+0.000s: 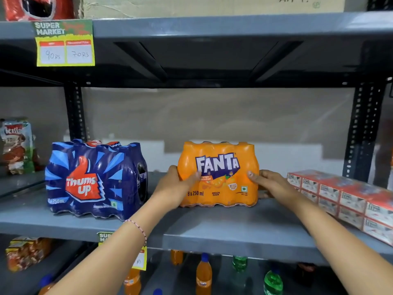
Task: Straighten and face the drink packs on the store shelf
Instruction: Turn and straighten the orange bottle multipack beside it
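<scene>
1. The orange shrink-wrapped Fanta pack, marked 8 x 250 ml, stands upright on the grey metal middle shelf, set back from the front edge, with its printed label squarely toward the camera
2. The left hand is clamped on the pack's left end: the thumb lies across the front face near the label and the palm presses the side; the other fingers are hidden behind the pack
3. The right hand is clamped on the pack's right end, with one fingertip on the front face and the remaining fingers wrapped toward the side and rear
4. A thin beaded bracelet sits on the left wrist
5. The dark blue shrink-wrapped Thums Up pack stands on the same shelf to the left, well apart from the orange pack and nearer the front edge; it is turned slightly, so its right end also shows
6. A red and white block of small cartons lies at the right end of the shelf, angled to the shelf edge, just beside the right hand
7. A yellow and green price tag hangs from the upper shelf edge, reading 90 Rs and 70 Rs
8. Orange and green drink bottles stand on the shelf below
9. A printed snack packet stands in the neighbouring bay at far left; its wording is too blurred to read
</scene>
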### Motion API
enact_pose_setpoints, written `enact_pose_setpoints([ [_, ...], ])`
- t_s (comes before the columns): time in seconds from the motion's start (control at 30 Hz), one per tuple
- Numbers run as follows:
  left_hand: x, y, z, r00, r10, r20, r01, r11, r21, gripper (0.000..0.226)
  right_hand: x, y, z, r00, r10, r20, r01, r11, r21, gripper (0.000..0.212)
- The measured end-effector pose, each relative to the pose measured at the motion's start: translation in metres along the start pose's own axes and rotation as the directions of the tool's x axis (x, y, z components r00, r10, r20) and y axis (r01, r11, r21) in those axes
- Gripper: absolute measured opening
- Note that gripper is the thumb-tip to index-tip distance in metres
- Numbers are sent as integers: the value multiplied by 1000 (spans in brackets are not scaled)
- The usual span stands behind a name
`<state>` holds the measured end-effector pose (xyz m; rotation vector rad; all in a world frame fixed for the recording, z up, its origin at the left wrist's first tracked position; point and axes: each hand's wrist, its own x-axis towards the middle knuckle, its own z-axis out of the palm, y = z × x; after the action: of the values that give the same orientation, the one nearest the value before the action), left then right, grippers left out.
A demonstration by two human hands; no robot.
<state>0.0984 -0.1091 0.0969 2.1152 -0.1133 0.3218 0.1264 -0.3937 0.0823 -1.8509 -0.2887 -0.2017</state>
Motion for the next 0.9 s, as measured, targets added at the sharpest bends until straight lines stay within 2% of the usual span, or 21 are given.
enact_pose_setpoints([
  [0.13,0,-8,-4,999,5,46,-7,999,50,61,-19,-18,15,999,-31,-19,28,985,-169,71],
  [0.27,-16,-21,-14,994,91,55,-92,996,18,57,-41,-15,27,990,-40,-133,7,970,-243,82],
  [0.4,-36,-29,-22,982,184,51,-183,983,-34,58,-67,-20,39,985,-70,-160,18,952,-304,75],
  [0.67,-50,-42,-24,982,186,29,-183,979,-86,53,-89,-20,54,952,-113,-283,18,948,-319,83],
  [0.77,-50,-45,-22,974,227,-3,-226,970,-89,46,-92,-23,55,953,-87,-289,6,963,-269,74],
  [0.83,-51,-44,-19,965,260,-26,-261,961,-93,43,-98,-31,44,947,-25,-321,-32,985,-171,61],
  [0.87,-52,-45,-19,963,265,-42,-268,958,-99,43,-101,-39,37,925,-49,-376,-18,985,-171,54],
  [0.9,-53,-44,-19,963,264,-52,-268,957,-107,44,-105,-44,23,876,-125,-465,-11,960,-278,49],
])
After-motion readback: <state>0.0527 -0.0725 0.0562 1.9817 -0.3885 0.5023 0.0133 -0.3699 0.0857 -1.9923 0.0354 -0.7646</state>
